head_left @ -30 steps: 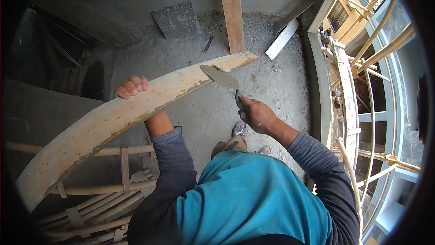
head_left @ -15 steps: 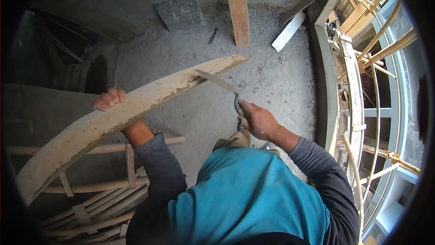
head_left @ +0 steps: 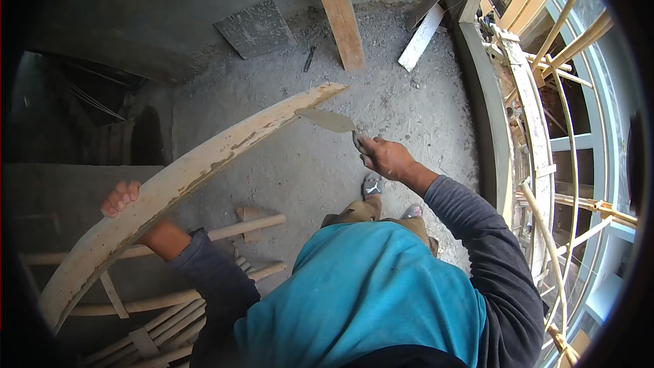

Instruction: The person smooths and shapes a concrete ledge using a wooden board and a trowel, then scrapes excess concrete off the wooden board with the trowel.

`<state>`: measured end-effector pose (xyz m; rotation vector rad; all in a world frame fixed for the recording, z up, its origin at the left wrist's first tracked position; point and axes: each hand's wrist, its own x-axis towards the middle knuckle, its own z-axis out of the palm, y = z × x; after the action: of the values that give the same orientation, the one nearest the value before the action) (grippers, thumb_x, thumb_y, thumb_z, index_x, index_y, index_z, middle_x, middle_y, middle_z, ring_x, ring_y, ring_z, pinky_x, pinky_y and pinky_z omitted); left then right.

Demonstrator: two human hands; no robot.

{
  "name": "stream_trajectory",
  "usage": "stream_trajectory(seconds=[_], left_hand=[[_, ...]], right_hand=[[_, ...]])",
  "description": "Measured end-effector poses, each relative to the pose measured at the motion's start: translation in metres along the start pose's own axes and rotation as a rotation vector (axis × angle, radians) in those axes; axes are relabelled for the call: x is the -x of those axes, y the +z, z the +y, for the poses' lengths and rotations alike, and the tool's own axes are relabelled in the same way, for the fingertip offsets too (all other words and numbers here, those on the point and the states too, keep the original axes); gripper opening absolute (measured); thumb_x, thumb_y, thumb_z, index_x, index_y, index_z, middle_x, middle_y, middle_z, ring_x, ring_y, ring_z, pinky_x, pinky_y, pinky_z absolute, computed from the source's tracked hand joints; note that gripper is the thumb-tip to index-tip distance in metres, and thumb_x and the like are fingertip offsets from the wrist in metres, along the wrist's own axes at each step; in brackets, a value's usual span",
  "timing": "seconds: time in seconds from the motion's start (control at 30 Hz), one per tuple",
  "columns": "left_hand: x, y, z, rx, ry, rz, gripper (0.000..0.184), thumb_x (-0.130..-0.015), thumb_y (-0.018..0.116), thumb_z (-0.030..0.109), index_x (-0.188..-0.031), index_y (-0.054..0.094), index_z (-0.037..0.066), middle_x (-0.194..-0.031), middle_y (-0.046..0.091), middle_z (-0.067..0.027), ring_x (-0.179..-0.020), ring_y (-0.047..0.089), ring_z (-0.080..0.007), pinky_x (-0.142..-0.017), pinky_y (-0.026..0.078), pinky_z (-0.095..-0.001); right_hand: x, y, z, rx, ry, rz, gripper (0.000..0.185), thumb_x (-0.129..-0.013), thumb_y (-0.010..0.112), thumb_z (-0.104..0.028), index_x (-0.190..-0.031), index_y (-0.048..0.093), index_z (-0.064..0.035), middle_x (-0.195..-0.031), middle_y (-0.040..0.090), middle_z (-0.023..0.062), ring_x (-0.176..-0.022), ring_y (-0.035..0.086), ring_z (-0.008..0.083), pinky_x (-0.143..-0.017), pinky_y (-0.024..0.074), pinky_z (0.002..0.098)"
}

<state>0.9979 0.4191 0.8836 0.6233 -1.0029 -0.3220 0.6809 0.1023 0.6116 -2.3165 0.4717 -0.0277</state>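
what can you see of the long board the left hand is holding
The board is long, narrow and wooden-looking, pale tan with dark specks and patchy grey-brown smears, mostly along its lower edge. It appears curved, perhaps from the lens. It slants from the dark lower left up toward the middle. The left hand grips it, fingertips over the upper edge. The tip of the trowel meets its lower edge in view; actual contact is unclear.

looks like building site, unfinished inside. shows in rough grey floor [head_left: 422,123] strewn with grit and crumbs, bare grey wall [head_left: 170,14], smeared board [head_left: 255,29] near wall's foot, raw wooden plank [head_left: 338,14]. opens at right onto scaffolding of round poles [head_left: 580,42]. fits too with pointed trowel [head_left: 328,121] and more poles [head_left: 248,227] at lower left.
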Motion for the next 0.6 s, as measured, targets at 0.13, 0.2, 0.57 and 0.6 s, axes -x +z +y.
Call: stream_trajectory(seconds=[0.13,0.2,0.57,0.6], left_hand=[[-0.005,-0.002,0.011,-0.011,0.019,-0.028,0.030,-0.083,0.057,0.039,-0.078,0.046,0.011,-0.079,0.044,-0.0044,-0.079,0.042,-0.0203,-0.072,0.036,-0.0331],[-0.009,0.001,0.014,-0.051,0.049,-0.016,0.030,-0.081,0.059,0.038,-0.077,0.044,0.012,-0.078,0.043,-0.0038,-0.078,0.040,-0.0197,-0.071,0.034,-0.0330],[-0.023,-0.018,0.032,0.121,-0.029,-0.059,0.025,-0.074,0.059,0.031,-0.074,0.042,0.014,-0.074,0.041,-0.0030,-0.075,0.038,-0.0187,-0.070,0.033,-0.0323],[-0.024,-0.025,0.024,0.145,-0.027,-0.062,0.025,-0.075,0.059,0.032,-0.074,0.042,0.013,-0.074,0.042,-0.0033,-0.075,0.039,-0.0188,-0.070,0.034,-0.0323]], right_hand=[[0.000,-0.020,-0.023,0.020,-0.014,0.088,0.048,-0.085,0.057,-0.028,-0.130,0.042,-0.0175,-0.098,0.061,0.0180,-0.088,0.063,0.0367,-0.074,0.0514,0.0459],[-0.011,-0.021,-0.003,0.025,0.080,0.146,0.048,-0.086,0.057,-0.027,-0.130,0.042,-0.0173,-0.099,0.061,0.0187,-0.089,0.062,0.0376,-0.074,0.0510,0.0461],[-0.044,-0.029,0.069,-0.023,0.027,0.146,0.047,-0.083,0.059,-0.018,-0.127,0.046,-0.0076,-0.100,0.063,0.0193,-0.090,0.061,0.0391,-0.079,0.0492,0.0455],[-0.039,-0.030,0.055,-0.022,0.006,0.112,0.047,-0.084,0.059,-0.018,-0.128,0.046,-0.0073,-0.100,0.063,0.0199,-0.090,0.061,0.0393,-0.079,0.0494,0.0454]])
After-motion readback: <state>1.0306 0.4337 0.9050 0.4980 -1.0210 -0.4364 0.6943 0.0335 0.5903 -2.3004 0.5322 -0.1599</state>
